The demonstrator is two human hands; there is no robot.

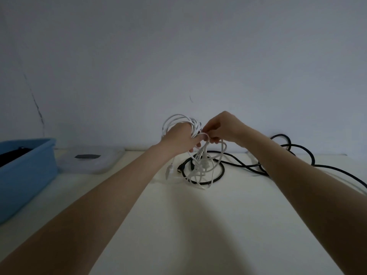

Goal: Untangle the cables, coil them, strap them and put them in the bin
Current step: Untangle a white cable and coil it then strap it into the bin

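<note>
Coiling the white cable (pixel 190 124) above the table (pixel 178 225).
Left hand (pixel 179 138) grips the loops; right hand (pixel 224 129), at 3 o'clock, pinches the strand: feed evenly, untwisted.

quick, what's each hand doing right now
Left hand: grips the coiled white cable.
Right hand: pinches a strand of the same white cable.

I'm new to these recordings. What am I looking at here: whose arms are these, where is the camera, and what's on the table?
There is no machine: a person wears a camera on the head, looking forward and down, so both arms reach in from below. The left hand holds loops of a white cable; the right hand pinches a strand of it. The rest of the cable hangs down to the pale table. A black cable lies tangled behind. At left stand a blue bin and a clear lid.
</note>
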